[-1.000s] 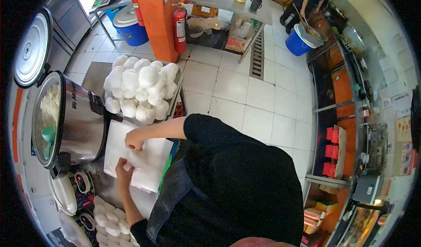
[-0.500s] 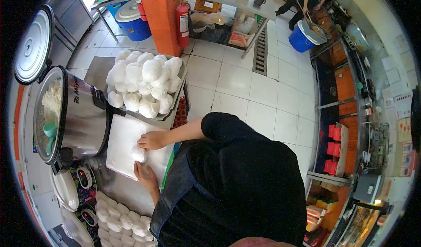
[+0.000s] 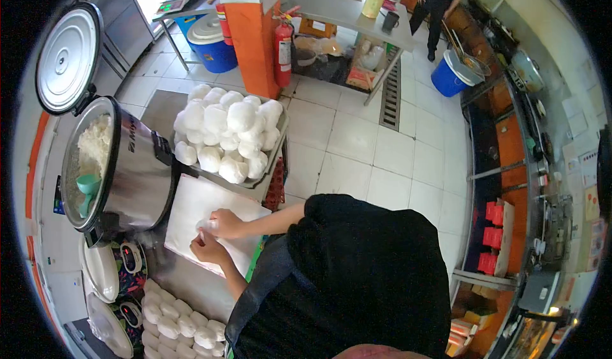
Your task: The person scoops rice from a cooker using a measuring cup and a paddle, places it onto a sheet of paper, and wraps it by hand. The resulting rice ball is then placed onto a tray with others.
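Observation:
A stack of white paper sheets (image 3: 191, 206) lies on the metal table in front of me. Over it, both hands meet at a small white paper-wrapped bundle (image 3: 204, 225), mostly hidden by fingers. My right hand (image 3: 226, 224) is closed on its far side. Fingers pinched together, my left hand (image 3: 210, 250) grips the near side. Round white wrapped bundles (image 3: 223, 120) are heaped on a metal tray (image 3: 275, 143) beyond my right hand. More white bundles (image 3: 182, 324) sit in rows on my left side.
An open rice cooker (image 3: 137, 174) holds rice (image 3: 94, 145) and a green scoop (image 3: 88, 190); its lid (image 3: 65, 59) stands raised. An orange pillar (image 3: 252, 53), a fire extinguisher (image 3: 283, 53) and a blue bucket (image 3: 449, 75) stand farther off. Another person (image 3: 440, 8) is at the back.
My hands have drawn together, with the left fingers now pinched at the bundle. The view has shifted, moving surroundings right and down. The person at the back stands more upright.

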